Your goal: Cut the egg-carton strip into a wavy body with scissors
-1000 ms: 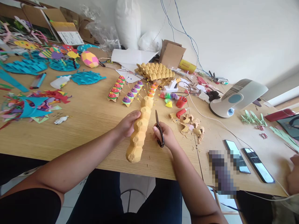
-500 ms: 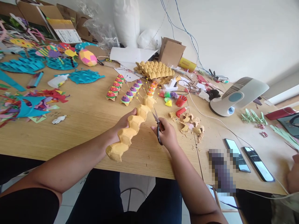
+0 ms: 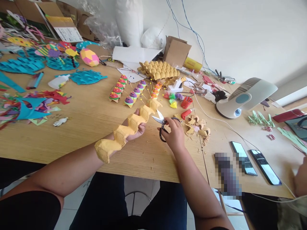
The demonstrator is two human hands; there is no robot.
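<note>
Wooden table strewn with coloured paper lies under the left hand, clenched around a yellow egg-carton strip held aslant above it, and the right hand, gripping open-bladed scissors just beside the strip's far end; the box label behind is too small to read.

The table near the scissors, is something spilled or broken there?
Yes. Torn egg-carton scraps and crumbs lie scattered on the table, just right of the right hand, which holds open scissors. The left hand grips a cut egg-carton strip. It looks like cutting mess, not a spill.
</note>
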